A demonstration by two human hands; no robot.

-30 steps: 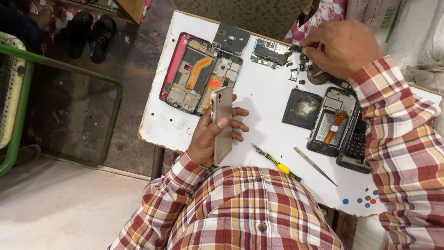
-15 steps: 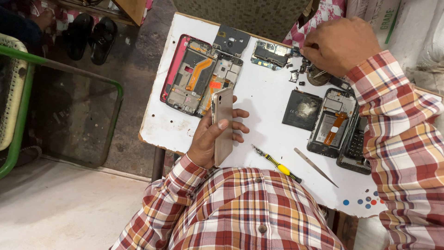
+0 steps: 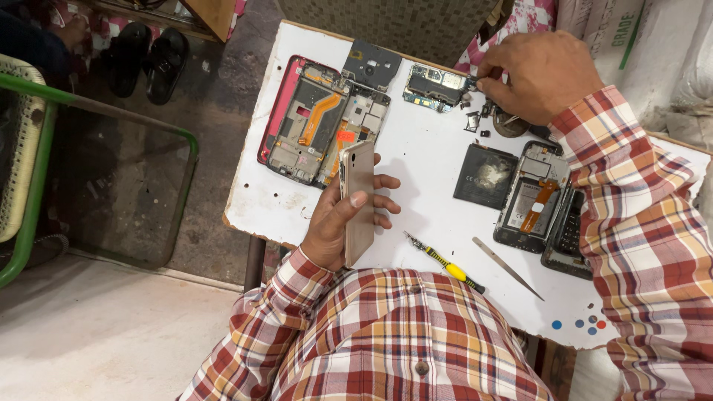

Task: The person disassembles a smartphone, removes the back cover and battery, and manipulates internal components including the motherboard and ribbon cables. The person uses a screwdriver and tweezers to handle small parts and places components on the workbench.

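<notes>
Shifted slightly, right hand (image 3: 541, 74) seemingly pinches one small part; left hand (image 3: 343, 223) grips one phone (image 3: 359, 200).

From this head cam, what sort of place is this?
Likely a small phone repair bench: opened phone frames and a loose battery lie on a worn white table, with a yellow-handled screwdriver near the person.

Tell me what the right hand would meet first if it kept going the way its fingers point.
The right hand points left along the white table's far edge. It would likely meet the small circuit board first, almost at its fingertips; depth is hard to judge.
</notes>
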